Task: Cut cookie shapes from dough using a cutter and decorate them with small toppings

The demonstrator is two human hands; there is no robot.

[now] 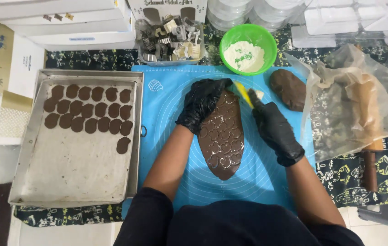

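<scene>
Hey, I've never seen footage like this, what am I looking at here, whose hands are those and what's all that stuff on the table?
This is one picture from a camera worn on a person's head, looking down at their own two hands in black gloves. The left hand presses on a flat sheet of rolled brown dough marked with cutter outlines, lying on a blue mat. The right hand holds a small yellow tool at the sheet's top edge. To the left, a metal tray carries rows of cut-out dough shapes. Behind are a green bowl of flour, a dough lump and a tub of metal cutters.
</scene>
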